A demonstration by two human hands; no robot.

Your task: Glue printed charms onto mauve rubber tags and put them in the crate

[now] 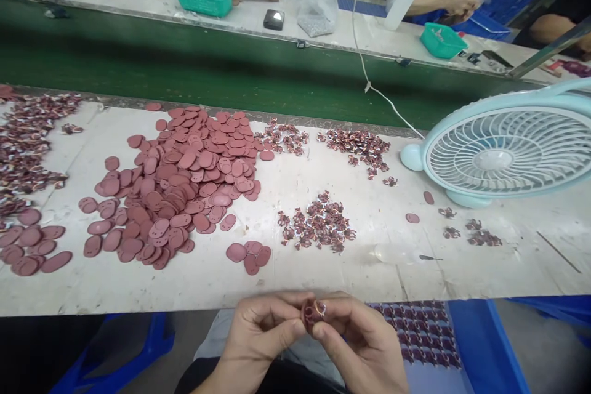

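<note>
A small dark-red figure on an oval disc (310,315) is being pinched at its edges between the left hand (263,338) and the right hand (357,338), below the table's near edge, presumably for precise alignment. Loose reddish oval discs (180,178) and small brown figures (318,221) are being kept in separate piles on the white table (369,277), probably for quick picking.

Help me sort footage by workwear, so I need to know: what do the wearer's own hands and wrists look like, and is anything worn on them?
The left hand and right hand are bare, with no gloves, rings or sleeves visible. Grey cloth and black cloth show beneath.
</note>
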